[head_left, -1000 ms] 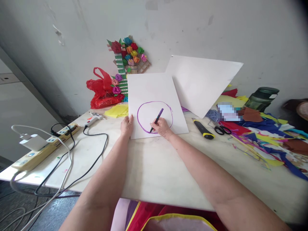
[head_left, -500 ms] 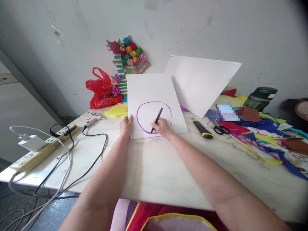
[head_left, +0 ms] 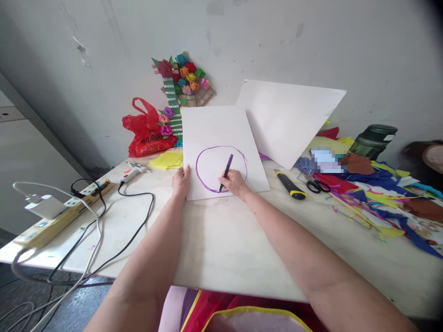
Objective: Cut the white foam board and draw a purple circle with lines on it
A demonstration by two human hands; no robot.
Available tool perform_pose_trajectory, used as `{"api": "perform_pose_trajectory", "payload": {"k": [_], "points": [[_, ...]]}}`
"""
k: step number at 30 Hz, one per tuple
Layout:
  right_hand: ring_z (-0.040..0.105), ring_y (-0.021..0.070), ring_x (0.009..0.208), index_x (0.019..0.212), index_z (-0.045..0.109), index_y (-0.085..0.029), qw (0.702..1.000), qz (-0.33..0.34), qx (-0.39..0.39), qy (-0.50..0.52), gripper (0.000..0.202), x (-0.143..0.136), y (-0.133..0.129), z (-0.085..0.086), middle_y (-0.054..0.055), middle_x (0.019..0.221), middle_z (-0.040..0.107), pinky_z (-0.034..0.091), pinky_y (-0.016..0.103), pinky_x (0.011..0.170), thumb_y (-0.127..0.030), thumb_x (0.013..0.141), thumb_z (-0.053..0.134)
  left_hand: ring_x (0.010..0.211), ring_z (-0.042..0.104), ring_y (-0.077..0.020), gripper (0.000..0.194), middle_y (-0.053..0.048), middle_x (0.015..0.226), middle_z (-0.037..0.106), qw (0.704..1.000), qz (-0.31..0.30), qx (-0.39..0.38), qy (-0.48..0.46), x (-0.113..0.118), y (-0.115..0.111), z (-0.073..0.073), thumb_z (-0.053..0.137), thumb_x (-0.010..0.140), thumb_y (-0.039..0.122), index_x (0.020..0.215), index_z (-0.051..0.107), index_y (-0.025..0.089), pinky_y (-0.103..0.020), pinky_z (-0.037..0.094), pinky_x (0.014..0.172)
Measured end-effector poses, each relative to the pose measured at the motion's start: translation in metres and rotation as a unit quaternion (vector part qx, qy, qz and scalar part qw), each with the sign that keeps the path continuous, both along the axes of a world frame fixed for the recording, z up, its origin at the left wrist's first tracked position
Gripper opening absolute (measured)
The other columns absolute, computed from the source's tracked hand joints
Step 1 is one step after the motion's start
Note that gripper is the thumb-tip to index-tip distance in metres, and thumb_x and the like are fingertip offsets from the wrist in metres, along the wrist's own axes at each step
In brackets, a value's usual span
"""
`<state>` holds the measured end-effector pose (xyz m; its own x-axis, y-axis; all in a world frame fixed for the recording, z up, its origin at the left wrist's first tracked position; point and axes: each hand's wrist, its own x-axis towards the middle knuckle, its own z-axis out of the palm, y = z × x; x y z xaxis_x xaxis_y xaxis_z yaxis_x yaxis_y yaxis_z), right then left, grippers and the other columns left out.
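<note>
A white board leans back in front of me, with a large purple circle drawn on its lower half. My right hand is closed around a purple marker, its dark tip down at the bottom of the circle's line. At the board's lower left edge, my left hand grips the side, thumb on the front and fingers partly hidden behind. A second white board stands tilted against the wall, behind and to the right of the first.
Right of the boards lie a utility knife, scissors and a heap of coloured scraps. On the left are a glue gun, a power strip with loose cables, and a red bag beside paper flowers.
The marker tip has shifted slightly right along the bottom of the circle, together with my right hand. My left hand stays at the board's edge.
</note>
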<state>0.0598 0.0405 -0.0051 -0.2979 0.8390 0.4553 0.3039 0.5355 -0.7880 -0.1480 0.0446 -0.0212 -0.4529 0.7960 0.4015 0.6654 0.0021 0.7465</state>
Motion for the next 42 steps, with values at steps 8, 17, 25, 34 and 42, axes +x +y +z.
{"api": "perform_pose_trajectory", "payload": {"k": [8, 17, 25, 34, 42], "points": [[0.052, 0.0093, 0.044, 0.056, 0.052, -0.016, 0.999, -0.005, -0.033, 0.033, 0.016, 0.0052, 0.0002, 0.0023, -0.001, 0.049, 0.054, 0.042, 0.020, 0.048, -0.028, 0.066, 0.052, 0.056, 0.039, -0.0140, 0.038, 0.001, 0.056, 0.042, 1.000, -0.003, 0.005, 0.001, 0.0009, 0.0003, 0.0003, 0.033, 0.081, 0.053, 0.059, 0.036, 0.022, -0.026, 0.030, 0.054], [0.056, 0.0106, 0.046, 0.060, 0.056, -0.015, 0.996, 0.060, -0.049, 0.044, 0.011, 0.0043, -0.0006, 0.0015, -0.001, 0.054, 0.057, 0.044, 0.021, 0.050, -0.025, 0.064, 0.055, 0.055, 0.042, -0.0141, 0.040, 0.001, 0.054, 0.042, 1.000, -0.019, 0.001, -0.004, -0.0028, 0.0030, -0.0036, 0.035, 0.080, 0.054, 0.059, 0.042, 0.021, -0.026, 0.031, 0.052], [0.056, 0.0108, 0.046, 0.055, 0.054, -0.015, 0.997, 0.072, -0.032, 0.021, 0.010, 0.0046, -0.0020, 0.0028, -0.002, 0.048, 0.055, 0.043, 0.021, 0.050, -0.021, 0.063, 0.053, 0.056, 0.042, -0.0153, 0.040, 0.000, 0.055, 0.045, 0.999, -0.026, -0.003, -0.019, -0.0051, 0.0061, -0.0066, 0.035, 0.079, 0.056, 0.061, 0.045, 0.021, -0.027, 0.031, 0.053], [0.056, 0.0111, 0.045, 0.055, 0.054, -0.015, 0.996, 0.081, -0.032, 0.020, 0.009, 0.0034, -0.0025, 0.0038, -0.002, 0.048, 0.055, 0.044, 0.020, 0.048, -0.020, 0.062, 0.054, 0.056, 0.041, -0.0145, 0.040, 0.000, 0.056, 0.044, 1.000, -0.026, 0.000, -0.016, -0.0040, 0.0037, -0.0055, 0.035, 0.078, 0.056, 0.061, 0.045, 0.021, -0.026, 0.031, 0.053], [0.056, 0.0112, 0.046, 0.054, 0.055, -0.015, 0.996, 0.084, -0.030, 0.018, 0.007, 0.0035, -0.0020, 0.0041, -0.002, 0.047, 0.055, 0.045, 0.021, 0.051, -0.018, 0.061, 0.053, 0.056, 0.043, -0.0155, 0.040, 0.000, 0.055, 0.044, 1.000, -0.025, -0.001, -0.007, -0.0038, 0.0038, -0.0040, 0.035, 0.080, 0.054, 0.062, 0.046, 0.021, -0.027, 0.032, 0.054]]}}
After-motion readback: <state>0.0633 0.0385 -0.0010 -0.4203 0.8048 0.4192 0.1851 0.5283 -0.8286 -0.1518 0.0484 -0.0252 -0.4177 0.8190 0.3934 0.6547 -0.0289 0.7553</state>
